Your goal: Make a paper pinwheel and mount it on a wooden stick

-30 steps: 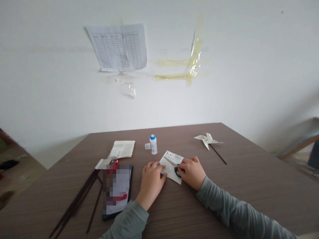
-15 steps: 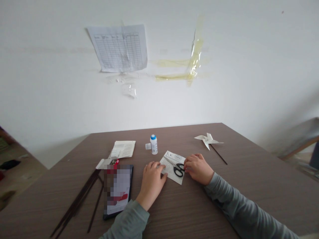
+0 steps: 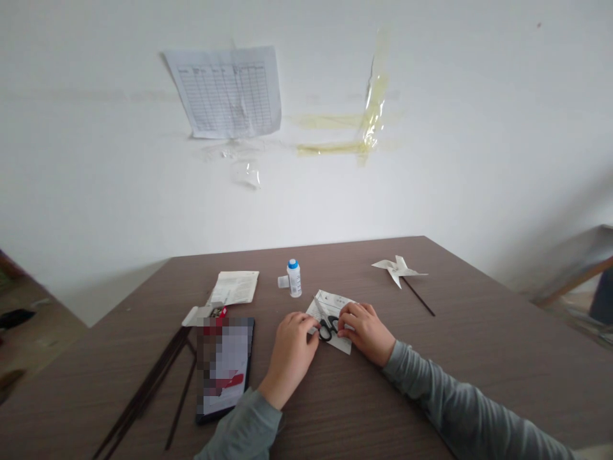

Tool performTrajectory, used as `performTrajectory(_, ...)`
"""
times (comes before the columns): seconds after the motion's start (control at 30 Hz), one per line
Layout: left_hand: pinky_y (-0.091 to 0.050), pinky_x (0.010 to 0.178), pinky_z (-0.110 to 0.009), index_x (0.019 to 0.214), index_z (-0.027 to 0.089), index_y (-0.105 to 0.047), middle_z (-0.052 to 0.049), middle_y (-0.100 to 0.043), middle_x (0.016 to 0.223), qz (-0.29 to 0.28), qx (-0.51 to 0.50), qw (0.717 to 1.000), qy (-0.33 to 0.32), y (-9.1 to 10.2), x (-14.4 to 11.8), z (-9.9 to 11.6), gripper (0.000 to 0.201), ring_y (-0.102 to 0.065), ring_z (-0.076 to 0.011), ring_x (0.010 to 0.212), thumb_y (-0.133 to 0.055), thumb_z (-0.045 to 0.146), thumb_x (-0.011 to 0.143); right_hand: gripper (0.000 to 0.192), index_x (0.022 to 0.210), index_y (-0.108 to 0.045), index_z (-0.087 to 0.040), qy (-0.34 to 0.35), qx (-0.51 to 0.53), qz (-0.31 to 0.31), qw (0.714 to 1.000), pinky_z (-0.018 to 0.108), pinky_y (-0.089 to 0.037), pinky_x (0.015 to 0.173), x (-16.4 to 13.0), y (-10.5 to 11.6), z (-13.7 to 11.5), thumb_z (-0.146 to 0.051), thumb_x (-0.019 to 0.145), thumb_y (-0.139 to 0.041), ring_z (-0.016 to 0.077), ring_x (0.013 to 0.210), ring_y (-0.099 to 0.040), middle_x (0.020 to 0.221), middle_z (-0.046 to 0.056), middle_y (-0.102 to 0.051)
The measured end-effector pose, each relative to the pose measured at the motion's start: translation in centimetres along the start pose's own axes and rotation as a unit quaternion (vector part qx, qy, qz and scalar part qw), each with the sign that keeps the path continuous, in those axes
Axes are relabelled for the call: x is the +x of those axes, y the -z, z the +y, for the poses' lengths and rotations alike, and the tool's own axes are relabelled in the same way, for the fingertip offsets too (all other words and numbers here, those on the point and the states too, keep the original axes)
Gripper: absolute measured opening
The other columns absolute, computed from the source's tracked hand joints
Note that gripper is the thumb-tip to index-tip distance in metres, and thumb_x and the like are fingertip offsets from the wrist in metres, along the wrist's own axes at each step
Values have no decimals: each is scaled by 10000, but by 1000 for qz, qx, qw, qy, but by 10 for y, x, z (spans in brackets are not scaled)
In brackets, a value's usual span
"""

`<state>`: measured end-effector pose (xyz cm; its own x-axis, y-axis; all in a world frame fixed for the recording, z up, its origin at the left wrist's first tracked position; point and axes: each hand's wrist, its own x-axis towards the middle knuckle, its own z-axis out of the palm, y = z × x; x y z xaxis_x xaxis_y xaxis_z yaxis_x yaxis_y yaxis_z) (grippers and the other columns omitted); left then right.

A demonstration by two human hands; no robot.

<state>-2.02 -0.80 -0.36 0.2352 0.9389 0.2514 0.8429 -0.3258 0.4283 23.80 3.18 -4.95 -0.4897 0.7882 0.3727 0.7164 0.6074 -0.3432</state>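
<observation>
A printed paper square [image 3: 336,305] lies on the brown table [image 3: 479,358] in front of me. Black-handled scissors [image 3: 326,325] lie on top of it, blades pointing away to the left. My left hand [image 3: 290,348] rests flat on the paper's left corner, its fingertips beside the scissor handles. My right hand [image 3: 365,331] sits on the paper's right side with its fingers touching the handles. Whether the fingers are through the handle loops I cannot tell.
A small white glue bottle [image 3: 294,278] with a blue cap stands behind the paper. A folded leaflet [image 3: 235,287], a tablet [image 3: 224,367] and several thin dark sticks [image 3: 148,387] lie to the left. A finished paper pinwheel [image 3: 399,271] on a stick lies at the right.
The scissors have slid left across the paper toward my left hand. My right hand drew back to the right, then followed them left again. My left hand stays on the paper.
</observation>
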Motion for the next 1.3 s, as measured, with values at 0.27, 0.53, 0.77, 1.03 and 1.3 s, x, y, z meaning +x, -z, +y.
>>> performTrajectory(0.27, -707, 1319, -579, 981, 332, -1021, -108, -983, 1396, -42, -28, 998, 28, 0, 0, 6, 181, -870, -408, 1454, -921, 194, 1045, 103, 1170, -970, -317, -12, 14, -39, 999, 630, -646, 1318, 1, -2, -3, -289, 1205, -878, 373, 1342, -837, 1333, 96, -890)
performTrajectory(0.53, -706, 1344, -608, 904, 310, -1013, -126, -986, 1411, -41, -51, 998, 20, 3, -1, 10, 253, -875, -418, 1472, -934, 86, 992, 98, 1221, -978, -328, -25, 31, -58, 998, 640, -637, 1339, 3, 4, -8, -280, 1165, -912, 384, 1391, -836, 1384, 109, -909)
performTrajectory(0.77, -669, 1386, -722, 899, 282, -969, -133, -961, 1460, 20, -23, 999, -23, 6, -5, -7, 319, -842, -424, 1532, -855, -2, 990, 486, 1590, -904, -405, -59, 67, -73, 993, 677, -604, 1370, 1, 8, 3, -335, 1109, -910, 440, 1517, -813, 1454, 89, -934)
performTrajectory(1.03, -679, 1371, -704, 906, 290, -929, -119, -948, 1438, 100, 36, 993, -42, 27, -20, -42, 374, -822, -418, 1548, -756, -27, 1003, 541, 1620, -892, -401, -81, 83, -82, 990, 699, -574, 1428, 1, 11, 5, -303, 1088, -914, 437, 1587, -796, 1519, 79, -934)
performTrajectory(1.3, -684, 1248, -600, 855, 306, -943, -99, -940, 1360, 112, 124, 986, -6, 74, -15, -89, 356, -848, -393, 1357, -748, 48, 1001, 559, 1596, -912, -297, -105, 83, -84, 987, 706, -558, 1446, 3, 20, -6, -265, 1042, -979, 450, 1600, -802, 1514, 152, -946)
